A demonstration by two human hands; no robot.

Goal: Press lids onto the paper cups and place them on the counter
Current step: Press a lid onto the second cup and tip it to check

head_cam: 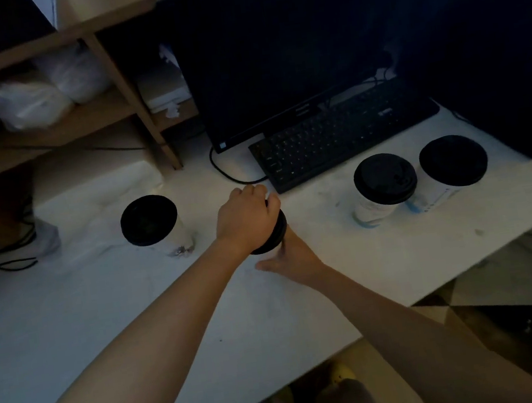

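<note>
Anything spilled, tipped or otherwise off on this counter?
Mostly tidy: all lidded cups stand upright. Only oddity: dark specks on the counter at the base of the left cup, possibly a small spill; too dim to confirm.

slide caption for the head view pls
Left hand presses a black lid onto a cup steadied by the right hand; three lidded cups wait on the white counter.

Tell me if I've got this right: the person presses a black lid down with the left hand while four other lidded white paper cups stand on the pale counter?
Not quite: the head view shows three other lidded white paper cups, not four: one on the left, two on the right. The left hand does press the black lid over the pale counter.
</note>
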